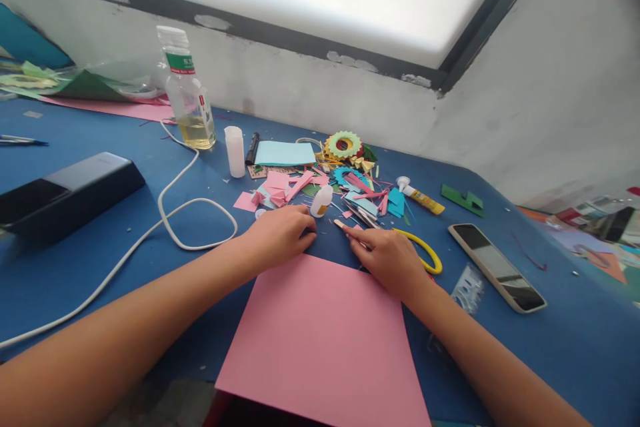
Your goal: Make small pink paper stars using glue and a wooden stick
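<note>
A large pink sheet of paper (325,340) lies in front of me and juts past the table's near edge. My left hand (283,235) rests beyond its far left corner with the fingers curled together; nothing shows in them. Just past those fingers stands a small white glue bottle (321,202), slightly tilted. In a pinch, my right hand (387,257) holds a thin pale-tipped stick (339,224) near the paper's far right corner; its exact kind is unclear. Behind the right hand is a yellow loop handle (431,257), partly hidden. Silvery slender tools (363,215) lie just ahead.
Colored paper scraps (283,188), paper rings (344,145) and a glue tube (423,199) crowd the middle. A phone (497,267) and clear stencil (468,289) lie right. Left are a bottle (193,107), white cylinder (235,151), white cable (165,220) and dark device (75,190).
</note>
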The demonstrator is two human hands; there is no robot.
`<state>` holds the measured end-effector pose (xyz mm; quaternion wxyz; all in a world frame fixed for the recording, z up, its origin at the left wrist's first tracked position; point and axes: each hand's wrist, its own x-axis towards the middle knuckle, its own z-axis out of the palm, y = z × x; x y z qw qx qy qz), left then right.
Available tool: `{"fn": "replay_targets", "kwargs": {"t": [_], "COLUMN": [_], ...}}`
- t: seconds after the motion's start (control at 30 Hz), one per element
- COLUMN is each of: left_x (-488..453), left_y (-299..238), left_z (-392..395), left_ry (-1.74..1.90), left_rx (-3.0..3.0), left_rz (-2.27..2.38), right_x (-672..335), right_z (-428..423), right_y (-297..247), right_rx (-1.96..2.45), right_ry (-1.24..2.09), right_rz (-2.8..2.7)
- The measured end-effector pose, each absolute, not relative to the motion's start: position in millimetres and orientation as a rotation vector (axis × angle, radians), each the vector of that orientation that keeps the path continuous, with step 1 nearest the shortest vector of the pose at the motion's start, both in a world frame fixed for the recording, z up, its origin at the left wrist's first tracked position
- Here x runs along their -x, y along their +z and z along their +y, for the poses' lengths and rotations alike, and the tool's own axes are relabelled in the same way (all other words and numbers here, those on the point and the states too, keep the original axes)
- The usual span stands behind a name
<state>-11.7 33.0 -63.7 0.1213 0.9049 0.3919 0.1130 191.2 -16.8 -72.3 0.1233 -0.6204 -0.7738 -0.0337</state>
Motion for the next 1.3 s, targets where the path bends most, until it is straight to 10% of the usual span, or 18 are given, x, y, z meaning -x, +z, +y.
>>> {"fn": "replay_targets", "kwargs": {"t": [1.3], "left_x": [11.6], "left_y": [-65.8], "left_z": [32.6], "left_ry": [0.345], "left_rx": [-2.652], "left_rz": [1.131], "right_x": [-194.7], "right_z": [-19.8], "right_y": [-72.0], "right_rx": [1.828], "right_ry": [-0.173], "right_rz": [-2.215]}}
